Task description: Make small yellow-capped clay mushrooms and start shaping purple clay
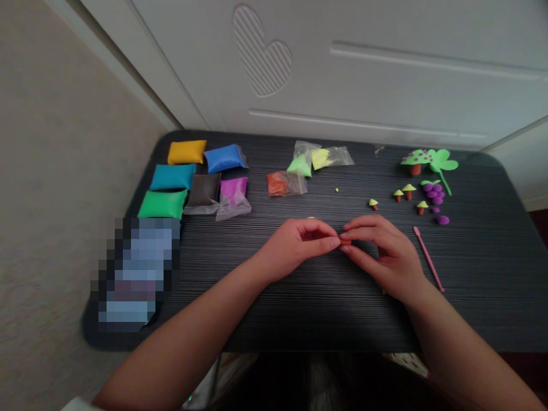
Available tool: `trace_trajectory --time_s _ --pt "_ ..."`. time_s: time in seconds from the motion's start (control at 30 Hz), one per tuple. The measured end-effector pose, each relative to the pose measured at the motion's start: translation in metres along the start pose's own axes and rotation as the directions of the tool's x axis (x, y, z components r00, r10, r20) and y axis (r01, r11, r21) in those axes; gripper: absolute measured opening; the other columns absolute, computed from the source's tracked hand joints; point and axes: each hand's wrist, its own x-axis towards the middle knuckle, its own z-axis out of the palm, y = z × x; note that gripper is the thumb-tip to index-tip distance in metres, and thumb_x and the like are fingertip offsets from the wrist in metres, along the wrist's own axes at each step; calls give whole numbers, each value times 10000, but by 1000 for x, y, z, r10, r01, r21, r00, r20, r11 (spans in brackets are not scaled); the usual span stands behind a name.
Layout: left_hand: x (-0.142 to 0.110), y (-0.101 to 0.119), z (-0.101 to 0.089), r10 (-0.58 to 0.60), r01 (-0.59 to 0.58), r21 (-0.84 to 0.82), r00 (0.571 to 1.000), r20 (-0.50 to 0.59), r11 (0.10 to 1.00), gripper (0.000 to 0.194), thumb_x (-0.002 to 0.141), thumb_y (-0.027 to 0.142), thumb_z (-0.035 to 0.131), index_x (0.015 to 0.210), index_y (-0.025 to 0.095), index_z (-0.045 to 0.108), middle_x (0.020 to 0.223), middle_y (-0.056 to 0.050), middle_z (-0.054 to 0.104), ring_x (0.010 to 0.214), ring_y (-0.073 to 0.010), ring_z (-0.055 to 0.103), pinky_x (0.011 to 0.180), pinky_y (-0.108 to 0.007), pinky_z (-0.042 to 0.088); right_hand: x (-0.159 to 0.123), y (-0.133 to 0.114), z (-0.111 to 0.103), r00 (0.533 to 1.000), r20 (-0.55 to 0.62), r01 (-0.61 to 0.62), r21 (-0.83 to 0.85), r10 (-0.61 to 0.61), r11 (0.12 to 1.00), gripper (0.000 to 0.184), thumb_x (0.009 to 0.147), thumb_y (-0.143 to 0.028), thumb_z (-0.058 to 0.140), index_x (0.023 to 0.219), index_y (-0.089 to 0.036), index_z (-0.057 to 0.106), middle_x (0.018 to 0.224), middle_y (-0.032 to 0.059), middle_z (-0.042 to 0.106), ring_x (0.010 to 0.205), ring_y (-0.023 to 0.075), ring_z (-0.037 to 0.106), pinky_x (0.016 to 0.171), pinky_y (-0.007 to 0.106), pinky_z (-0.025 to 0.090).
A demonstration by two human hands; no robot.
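Between my two hands is a small reddish-brown piece of modelling clay point(345, 242), mostly covered by fingertips. My left hand point(295, 245) pinches its left end with thumb and forefinger. The thumb and fingers of my right hand point(385, 254) close on the other end. Just past my left knuckles a bit of yellow clay point(311, 217) peeks out, partly hidden. A tiny clay mushroom point(373, 204) with a yellow cap lies beyond my right hand, and several similar ones stand farther right. To the right of that hand rests a pink modelling tool point(428, 260).
Packets of coloured clay, such as a yellow one point(187, 152), fill the table's left back. Opened bags, including an orange-red one point(286, 184), lie mid-back. At right are a green-capped mushroom point(416, 160), a green flower point(443, 162) and purple clay grapes point(434, 192). A blurred-out device point(137, 274) sits left.
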Motion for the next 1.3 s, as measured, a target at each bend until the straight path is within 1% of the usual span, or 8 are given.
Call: trace_trajectory --time_s 0.2,0.37,0.53,0.67,0.83,0.97,1.2,1.3 --pt "0 -2 1 11 -11 34 1000 -16 999 145 724 266 642 826 165 656 802 -2 632 758 -122 560 742 -261 414 -1 1 2 1000 -20 1 -27 -2 1000 197 774 -180 606 949 -267 629 945 36 621 898 185 588 779 369 485" --pt "0 -4 1 43 -40 113 999 -31 993 154 733 284 632 824 163 662 808 -12 635 772 -133 563 743 -263 418 -1 2 3 1000 -30 8 -46 -9 999 212 773 -186 606 968 -265 625 928 38 632 888 190 592 774 372 486" --pt "0 -3 1 41 -38 75 998 -38 996 135 733 268 634 817 164 655 809 -6 646 782 -131 572 767 -262 426 -1 2 3 998 -49 36 -68 -40 997 218 762 -157 613 957 -255 609 915 38 636 882 188 590 783 376 478" --pt "0 -4 1 45 -41 91 998 -45 995 135 734 264 634 821 161 647 808 -4 640 778 -127 569 763 -256 423 0 1 3 998 -33 46 -73 -48 996 209 762 -148 610 946 -247 606 909 35 633 876 183 587 784 372 474" --pt "0 -5 1 56 -54 102 998 -23 993 135 748 263 622 832 159 640 809 -3 626 780 -122 557 754 -248 416 1 2 4 996 -29 81 -91 -84 992 252 745 -134 629 976 -230 598 925 45 634 880 183 580 792 368 465" --pt "0 -7 1 54 -50 117 998 -25 992 146 748 275 622 836 159 635 803 -3 621 766 -122 554 739 -249 416 1 1 5 996 -17 85 -100 -87 991 222 752 -120 616 944 -230 606 912 41 631 876 181 577 796 366 462" --pt "1 -7 1 61 -56 150 998 -27 987 150 750 275 620 838 155 637 804 -4 620 759 -123 551 726 -250 415 1 2 6 993 -26 111 -93 -113 990 264 741 -108 631 979 -218 599 918 43 629 867 174 571 778 363 464" --pt "1 -7 2 55 -52 121 998 -27 991 156 742 275 630 845 158 639 811 -5 623 767 -123 558 732 -250 421 1 2 6 993 -30 109 -91 -113 990 243 740 -94 629 952 -209 607 905 44 631 858 172 572 775 362 464"
